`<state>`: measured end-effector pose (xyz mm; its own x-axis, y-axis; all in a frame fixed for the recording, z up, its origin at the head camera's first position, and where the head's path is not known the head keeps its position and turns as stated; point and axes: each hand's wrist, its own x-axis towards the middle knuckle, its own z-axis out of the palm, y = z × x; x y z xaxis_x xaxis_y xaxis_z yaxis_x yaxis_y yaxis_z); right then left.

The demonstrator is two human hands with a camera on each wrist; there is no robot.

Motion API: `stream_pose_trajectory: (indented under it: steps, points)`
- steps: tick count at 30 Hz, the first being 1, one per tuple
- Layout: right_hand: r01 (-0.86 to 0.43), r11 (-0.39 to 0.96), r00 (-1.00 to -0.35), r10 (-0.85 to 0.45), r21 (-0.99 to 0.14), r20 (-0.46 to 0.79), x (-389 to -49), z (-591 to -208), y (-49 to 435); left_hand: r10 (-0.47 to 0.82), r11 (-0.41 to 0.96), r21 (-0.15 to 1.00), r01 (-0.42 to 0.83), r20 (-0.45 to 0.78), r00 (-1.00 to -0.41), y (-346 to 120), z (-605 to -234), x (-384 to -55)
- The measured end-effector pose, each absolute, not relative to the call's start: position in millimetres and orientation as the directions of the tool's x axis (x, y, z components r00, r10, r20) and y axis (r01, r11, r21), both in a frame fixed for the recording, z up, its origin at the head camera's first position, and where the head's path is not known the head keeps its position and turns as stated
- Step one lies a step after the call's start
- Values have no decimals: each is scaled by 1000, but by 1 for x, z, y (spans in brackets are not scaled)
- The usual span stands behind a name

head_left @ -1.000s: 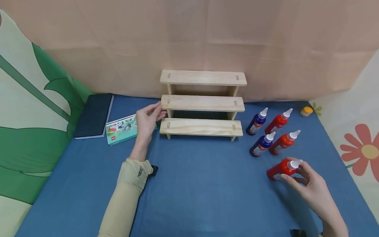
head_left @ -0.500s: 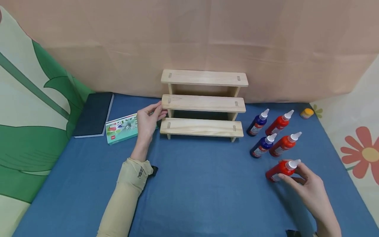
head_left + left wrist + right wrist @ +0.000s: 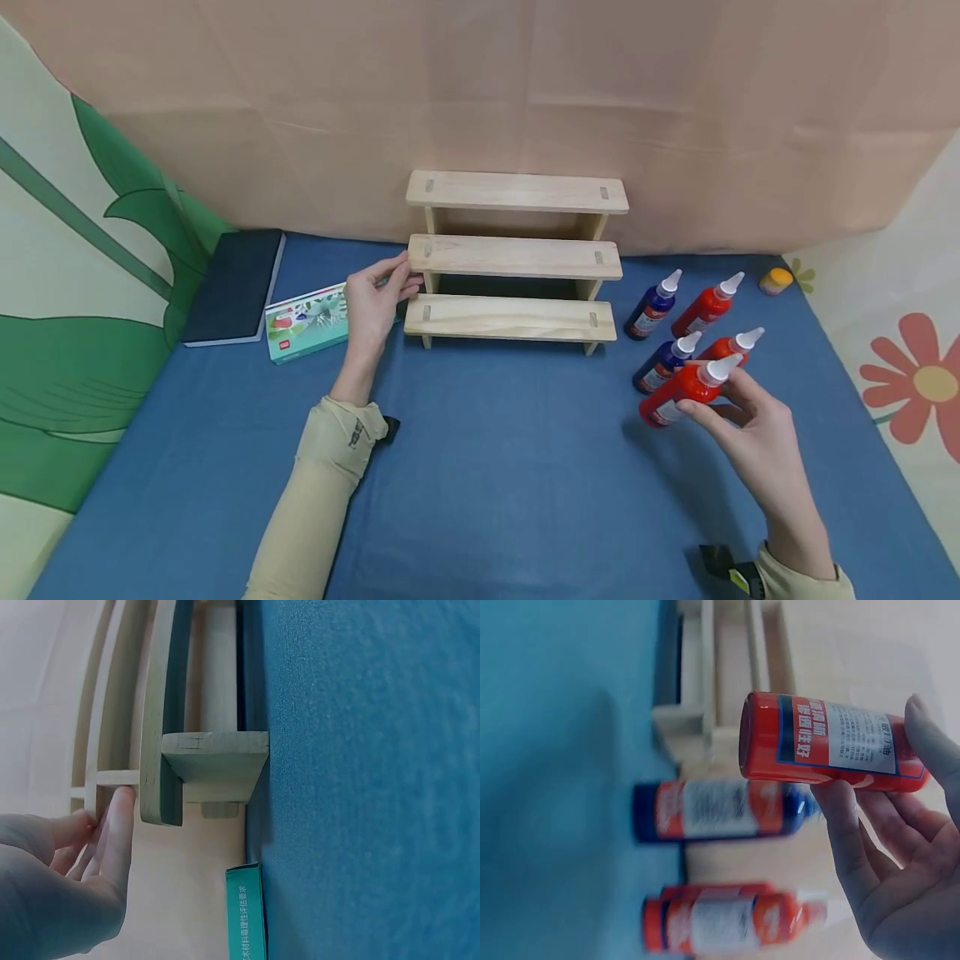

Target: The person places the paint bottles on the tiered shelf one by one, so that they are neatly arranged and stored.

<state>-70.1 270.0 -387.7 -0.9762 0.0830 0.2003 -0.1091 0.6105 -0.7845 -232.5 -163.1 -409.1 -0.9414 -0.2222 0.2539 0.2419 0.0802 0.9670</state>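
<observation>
A three-tier wooden stand is set against the backdrop. My left hand pinches the left end of its middle board; in the left wrist view, the thumb and fingers of that hand sit on either side of the board. With its thumb and fingers, my right hand grips a red squeeze bottle with a white nozzle, raised off the table and slightly tilted. Right behind it stand a blue bottle and a partly hidden red bottle. Farther back are another blue bottle and red bottle.
A teal box lies left of the stand, partly behind my left hand. Beside it is a dark blue notebook. A small yellow-capped jar lies at the back right edge of the blue-covered table.
My right hand has lifted the red bottle off the table and carried it left and away from me, close to the other bottles. My left hand keeps its place on the stand.
</observation>
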Motion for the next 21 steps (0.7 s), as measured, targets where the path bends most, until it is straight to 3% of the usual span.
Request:
stream_pose_trajectory:
  steps: [21]
  points:
    - [-216,559,-952,63,-801,300,-139,-351,217,-210,113,961,251,270,-940,-163,-409,-234]
